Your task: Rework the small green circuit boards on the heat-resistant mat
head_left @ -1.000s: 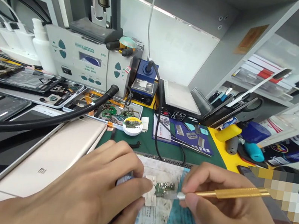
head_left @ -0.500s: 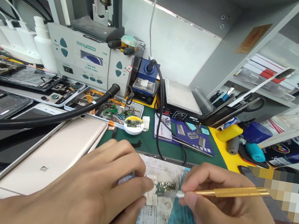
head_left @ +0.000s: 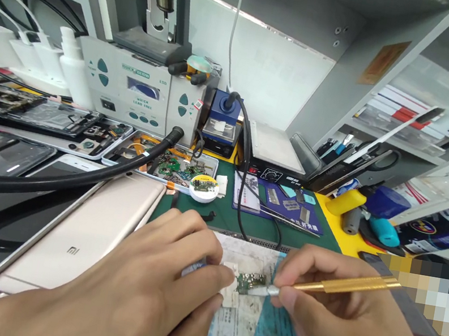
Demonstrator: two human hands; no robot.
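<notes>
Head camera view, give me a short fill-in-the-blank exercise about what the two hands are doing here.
1. The right hand holds a ____-coloured tool.
2. The tool's blade touches a small green ____.
3. The left hand steadies it from the ____ side.
4. A gold phone lies face ____ beside the left hand.

Missing words: gold; circuit board; left; down

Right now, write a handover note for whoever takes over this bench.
Left hand: fingers pin a small white holder to the paper.
Right hand: grips a gold-handled knife, blade tip on the small green circuit board at the holder.
Nearby: gold phone lies face down to the left; parts tray behind.
Done: board seated and steadied.
Left: the blade work on the board appears unfinished; its extent is too small to tell.
</notes>
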